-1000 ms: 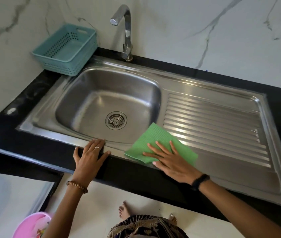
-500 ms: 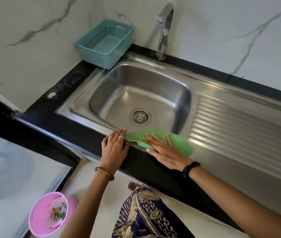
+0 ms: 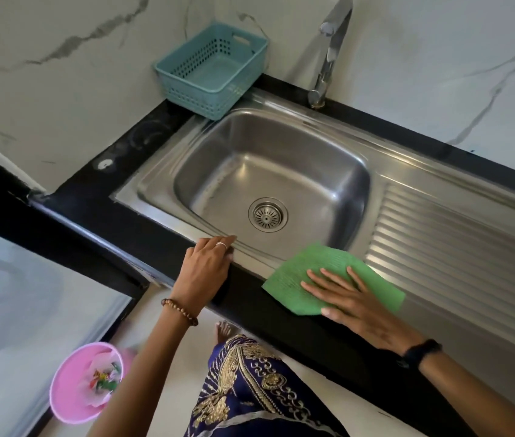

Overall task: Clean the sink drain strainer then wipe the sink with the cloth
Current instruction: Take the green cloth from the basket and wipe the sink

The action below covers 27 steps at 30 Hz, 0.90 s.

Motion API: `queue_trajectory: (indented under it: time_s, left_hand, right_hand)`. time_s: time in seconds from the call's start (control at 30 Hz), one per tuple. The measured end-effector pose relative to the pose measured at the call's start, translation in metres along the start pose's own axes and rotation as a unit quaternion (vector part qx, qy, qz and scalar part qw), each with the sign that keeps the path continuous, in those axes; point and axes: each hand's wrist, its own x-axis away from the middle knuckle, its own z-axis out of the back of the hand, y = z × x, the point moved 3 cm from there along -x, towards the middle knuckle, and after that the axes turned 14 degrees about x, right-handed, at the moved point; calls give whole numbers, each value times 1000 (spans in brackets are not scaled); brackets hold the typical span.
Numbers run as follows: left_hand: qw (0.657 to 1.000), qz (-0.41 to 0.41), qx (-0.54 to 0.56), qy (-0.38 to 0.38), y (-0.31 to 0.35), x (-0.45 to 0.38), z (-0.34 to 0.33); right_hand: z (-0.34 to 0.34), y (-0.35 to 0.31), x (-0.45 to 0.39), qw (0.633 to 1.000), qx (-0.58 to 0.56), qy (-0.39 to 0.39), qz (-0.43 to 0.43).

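Two hands are at the front edge of the sink point(image 3: 161, 187), and the work looks to be in its second step, the wiping. The right hand point(image 3: 352, 299) lies flat on the green cloth point(image 3: 319, 272) with its fingers point(image 3: 328, 280) spread wide, pressing down on it, not pinching it. That cloth sits on the front rim of the sink, at the corner where the basin meets the ribbed draining board point(image 3: 458, 247), and its near edge hangs over the black counter point(image 3: 281, 313). The left hand point(image 3: 205, 268) rests on the rim just beside the basin, well apart from the cloth, fingers curled together over the edge and gripping nothing.

Down in the basin the strainer point(image 3: 268, 214) is seated in the drain and appears free of scraps, so I judge the first step done. A teal basket point(image 3: 210, 69) stands at the back left corner and the tap point(image 3: 328, 52) rises behind the basin.

Next, the cloth probably needs sliding along the rim or down into the basin, which calls for steady flat pressure so it does not bunch or slip off the counter edge.
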Motion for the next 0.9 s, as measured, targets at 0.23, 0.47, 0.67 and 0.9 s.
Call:
queue_trajectory:
  time_s: [0.23, 0.47, 0.67, 0.9]
  left_hand:
    - [999, -43, 1, -17, -35, -33, 40]
    - [1000, -5, -10, -15, -87, -74, 91]
    - [1000, -2, -21, -8, -114, -92, 112]
    - [1000, -8, -23, 12, -122, -86, 110]
  right_hand:
    - [12, -41, -74, 1000, -3, -26, 17]
    - [37, -103, -175, 997, -76, -8, 15]
    - [46, -119, -199, 995, -91, 39, 12]
    - [31, -79, -127, 989, -138, 17, -44]
